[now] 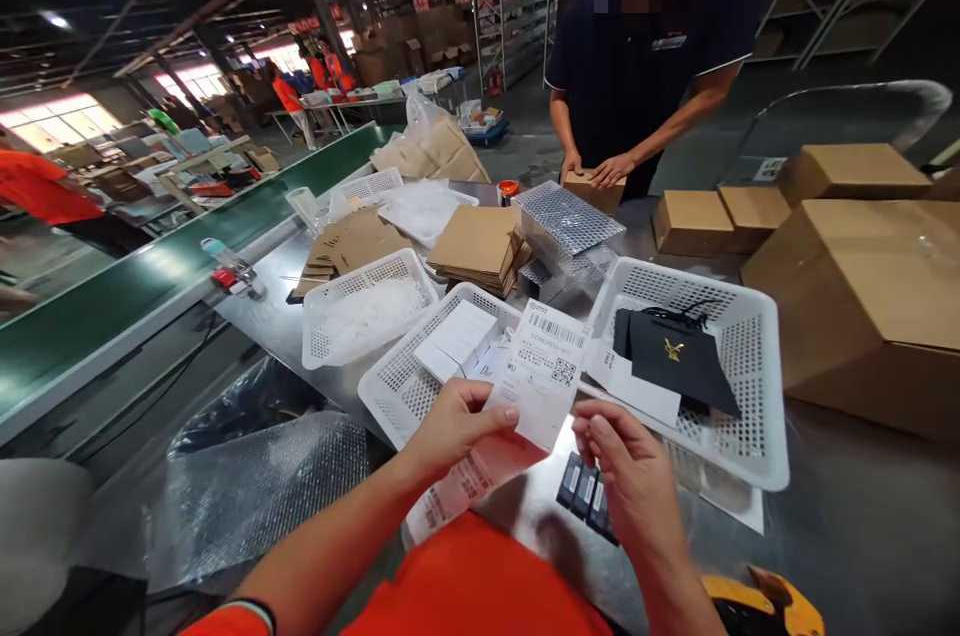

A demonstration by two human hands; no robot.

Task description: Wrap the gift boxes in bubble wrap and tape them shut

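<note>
My left hand (469, 421) pinches a strip of printed shipping labels (541, 366) between thumb and fingers. Barcodes and a QR code show on the upper label, and the strip's tail hangs below my wrist. Close to the strip's right edge, my right hand (626, 461) has its fingers curled together; whatever they may hold is hidden. Dark small boxes with white stickers (577, 486) lie on the metal table beneath that hand. Behind the labels, a white basket (379, 396) holds white boxes (457, 341). To the right, another white basket (772, 406) contains black gift bags (679, 361) and white paper slips.
Across the table (262, 316) a person's hands (596, 171) rest on a small cardboard box (611, 194). Flat cardboard (476, 241) and bubble wrap (570, 216) lie mid-table. Cartons (847, 286) stand at right, a green conveyor (157, 261) runs left, and a yellow-black tool (757, 606) sits at lower right.
</note>
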